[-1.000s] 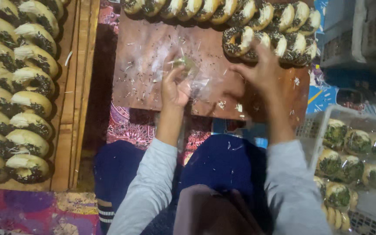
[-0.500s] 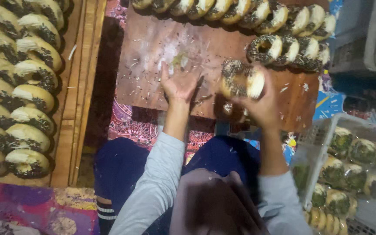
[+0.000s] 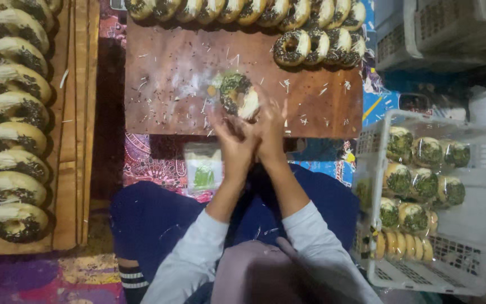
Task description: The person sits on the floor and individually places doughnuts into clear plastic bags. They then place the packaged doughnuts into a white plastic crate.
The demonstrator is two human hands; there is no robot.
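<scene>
Left of your hands, a wooden tray [image 3: 68, 169] carries rows of doughnuts; to their right a white basket [image 3: 473, 169] holds wrapped ones. The brown bench [image 3: 164, 84] lies under them. Your left hand [image 3: 233, 141] and right hand [image 3: 268, 126] meet, fingers pinching a sprinkled doughnut [image 3: 236, 93] just above the bench.

Far edge of wooden board [image 3: 164, 84]: row of choc-sprinkled doughnuts [image 3: 310, 45]. Left: wooden tray [image 3: 80, 112] w/ doughnut rows [image 3: 18, 135]. Right: white plastic crate [image 3: 479, 169] w/ bagged doughnuts [image 3: 417, 180]. Stack of clear bags [image 3: 203, 169] near the board's near edge.
</scene>
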